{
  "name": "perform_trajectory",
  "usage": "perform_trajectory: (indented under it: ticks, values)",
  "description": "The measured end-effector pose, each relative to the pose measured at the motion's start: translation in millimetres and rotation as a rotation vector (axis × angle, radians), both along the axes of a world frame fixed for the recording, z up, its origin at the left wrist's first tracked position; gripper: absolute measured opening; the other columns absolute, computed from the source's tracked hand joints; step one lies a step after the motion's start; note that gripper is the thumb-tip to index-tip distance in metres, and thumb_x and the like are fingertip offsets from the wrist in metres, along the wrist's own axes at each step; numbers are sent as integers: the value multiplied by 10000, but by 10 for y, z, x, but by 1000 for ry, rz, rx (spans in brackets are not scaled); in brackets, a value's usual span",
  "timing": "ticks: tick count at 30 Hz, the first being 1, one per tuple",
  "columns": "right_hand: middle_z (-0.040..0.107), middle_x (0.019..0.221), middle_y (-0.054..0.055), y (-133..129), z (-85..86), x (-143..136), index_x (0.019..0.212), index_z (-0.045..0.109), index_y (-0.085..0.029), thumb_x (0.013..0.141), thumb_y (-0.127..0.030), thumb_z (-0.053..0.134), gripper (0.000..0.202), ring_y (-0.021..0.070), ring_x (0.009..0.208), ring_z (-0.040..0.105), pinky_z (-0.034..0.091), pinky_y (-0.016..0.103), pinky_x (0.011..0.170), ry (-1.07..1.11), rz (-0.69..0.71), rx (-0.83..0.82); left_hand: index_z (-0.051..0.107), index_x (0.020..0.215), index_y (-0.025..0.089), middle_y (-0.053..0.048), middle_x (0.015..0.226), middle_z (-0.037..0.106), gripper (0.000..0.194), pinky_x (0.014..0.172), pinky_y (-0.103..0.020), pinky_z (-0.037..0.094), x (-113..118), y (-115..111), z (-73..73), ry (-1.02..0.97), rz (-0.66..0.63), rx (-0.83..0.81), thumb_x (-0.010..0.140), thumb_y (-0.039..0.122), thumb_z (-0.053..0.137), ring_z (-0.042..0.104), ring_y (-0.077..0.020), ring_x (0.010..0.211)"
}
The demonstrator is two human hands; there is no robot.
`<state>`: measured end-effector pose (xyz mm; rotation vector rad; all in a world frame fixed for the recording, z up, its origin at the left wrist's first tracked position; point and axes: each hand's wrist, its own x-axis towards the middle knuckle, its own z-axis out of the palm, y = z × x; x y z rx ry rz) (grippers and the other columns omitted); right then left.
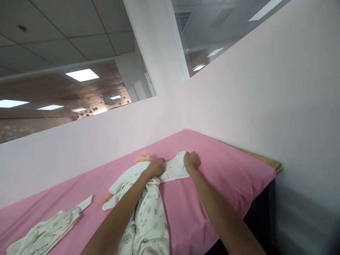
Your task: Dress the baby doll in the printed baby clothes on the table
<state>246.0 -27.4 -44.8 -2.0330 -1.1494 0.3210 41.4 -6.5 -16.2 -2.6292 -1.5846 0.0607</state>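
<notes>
Right of my right hand [192, 161] I can pass over open pink sheet [223, 171] up to the side wall [265, 106]. White cloth [175, 168] bridges the gap to my left hand [157, 167], barring the way between. The clothed doll [152, 209] blocks me leftward; a bare strip separates it from the crumpled garment [49, 228]. The back wall [111, 138] bounds the far side.

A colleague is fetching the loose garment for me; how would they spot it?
On the pink sheet, find the dressed doll near the picture's middle. To the picture's left of it lies a crumpled white garment. Unlike the doll's printed trousers, it is unworn, its narrow plain end pointing toward the doll.
</notes>
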Motion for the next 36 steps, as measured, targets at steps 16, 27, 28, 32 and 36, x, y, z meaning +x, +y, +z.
perform_trajectory:
  ticks: [16, 27, 28, 32, 36]
  values:
    - [709, 1112, 142, 31, -106, -179, 1090, 692, -156, 1008, -513, 162, 644, 268, 1098, 625, 431, 334, 870, 29, 410, 14, 587, 1247, 244, -113, 1263, 648, 407, 938, -400, 463, 325, 25, -4, 84, -99, -65, 842, 285, 568, 620, -315, 1129]
    - [700, 1133, 145, 29, -129, -189, 1057, 667, -163, 928, -241, 420, 289, 284, 1171, 586, 389, 349, 942, -165, 467, 3, 631, 1214, 250, -103, 1228, 679, 435, 895, -348, 481, 316, 97, 89, 53, -62, -89, 781, 293, 652, 641, -296, 1093]
    - [695, 1142, 148, 28, -122, -184, 1074, 657, -165, 939, -239, 404, 296, 281, 1177, 583, 390, 349, 945, -161, 445, 4, 623, 1229, 256, -98, 1243, 673, 447, 898, -345, 479, 300, 101, 111, 45, -63, -89, 784, 285, 646, 638, -291, 1099]
    - [678, 1148, 176, 12, -101, -134, 1136, 612, -148, 965, -241, 325, 347, 284, 1123, 616, 436, 354, 872, -88, 325, -6, 623, 1199, 230, -109, 1234, 670, 361, 866, -350, 478, 228, 110, 220, 8, -46, -87, 881, 375, 537, 642, -283, 1061]
    - [648, 1164, 229, -22, -79, -106, 1208, 559, -97, 987, -270, 229, 433, 318, 1096, 630, 465, 384, 810, 24, 181, -18, 623, 1108, 199, -98, 1106, 705, 381, 761, -314, 475, 152, 122, 355, 1, 5, -96, 849, 474, 574, 659, -258, 930]
